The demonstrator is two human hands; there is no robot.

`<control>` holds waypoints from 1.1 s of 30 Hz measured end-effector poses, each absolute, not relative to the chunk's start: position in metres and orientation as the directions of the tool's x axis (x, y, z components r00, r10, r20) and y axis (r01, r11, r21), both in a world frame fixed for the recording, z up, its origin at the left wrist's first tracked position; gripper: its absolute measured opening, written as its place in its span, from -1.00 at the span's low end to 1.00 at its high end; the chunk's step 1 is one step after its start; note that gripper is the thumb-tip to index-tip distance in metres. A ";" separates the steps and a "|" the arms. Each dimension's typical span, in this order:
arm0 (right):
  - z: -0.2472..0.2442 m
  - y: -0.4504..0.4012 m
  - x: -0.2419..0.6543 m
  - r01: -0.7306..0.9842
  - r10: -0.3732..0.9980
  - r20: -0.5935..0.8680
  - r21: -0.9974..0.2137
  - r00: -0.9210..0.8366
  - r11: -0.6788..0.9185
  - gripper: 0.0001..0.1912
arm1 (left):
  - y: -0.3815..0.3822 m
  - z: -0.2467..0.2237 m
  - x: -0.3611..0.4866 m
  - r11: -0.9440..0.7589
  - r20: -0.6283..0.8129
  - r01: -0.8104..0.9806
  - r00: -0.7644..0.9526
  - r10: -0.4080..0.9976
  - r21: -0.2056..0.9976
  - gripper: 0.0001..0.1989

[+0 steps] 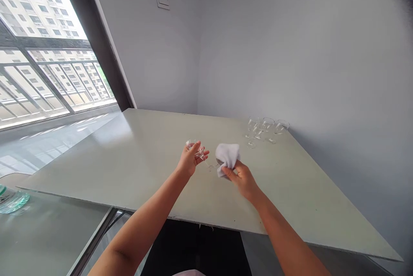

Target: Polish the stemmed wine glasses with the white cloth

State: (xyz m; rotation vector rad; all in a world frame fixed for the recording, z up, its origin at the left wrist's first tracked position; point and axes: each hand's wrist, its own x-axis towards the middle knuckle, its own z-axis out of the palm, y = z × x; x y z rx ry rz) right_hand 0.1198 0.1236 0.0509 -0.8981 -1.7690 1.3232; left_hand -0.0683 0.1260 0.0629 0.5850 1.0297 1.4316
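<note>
My left hand (191,157) is wrapped around the bowl of a clear stemmed glass (200,154), which is tilted so its stem and foot point right and down. In my right hand (240,177) a white cloth (227,155) is bunched between thumb and fingers. The cloth hangs just right of the glass's foot; whether the two touch I cannot tell. Both hands are above the middle of the pale table (155,173).
Several clear stemmed glasses (267,125) stand at the table's back right, near the wall. At far left, a greenish glass vessel (14,200) sits on a lower glass-topped table (58,228). Grey walls meet behind the table; a window lies left.
</note>
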 end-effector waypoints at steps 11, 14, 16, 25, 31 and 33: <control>0.044 0.124 0.087 0.020 0.895 0.378 -0.919 -0.236 0.393 -0.70 | 0.122 0.065 -0.039 0.067 -0.202 -0.674 -0.123 0.972 0.736 -0.65; 0.032 0.121 0.068 -0.267 0.998 0.045 -0.963 -0.048 0.030 -0.52 | 0.122 0.071 -0.031 -0.223 -0.039 -0.630 -0.373 0.927 0.744 -0.66; 0.028 0.119 0.059 -0.377 0.993 -0.096 -0.919 -0.074 -0.117 -0.47 | 0.121 0.074 -0.026 -0.370 0.112 -0.518 -0.462 0.880 0.771 -0.58; 0.025 0.122 0.076 -0.138 0.907 -0.158 -0.964 -0.390 -0.228 -0.43 | 0.131 0.068 -0.026 -0.602 0.497 -0.150 -0.429 0.754 0.784 -0.42; 0.043 0.134 0.115 0.737 0.949 0.229 -0.599 -0.217 0.313 -0.52 | 0.140 0.068 -0.037 -0.573 0.539 -0.008 -0.329 0.775 0.819 -0.41; 0.056 0.140 0.118 0.812 0.907 0.374 -0.456 -0.195 0.363 -0.60 | 0.140 0.070 -0.028 -0.558 0.551 0.060 -0.275 0.788 0.828 -0.40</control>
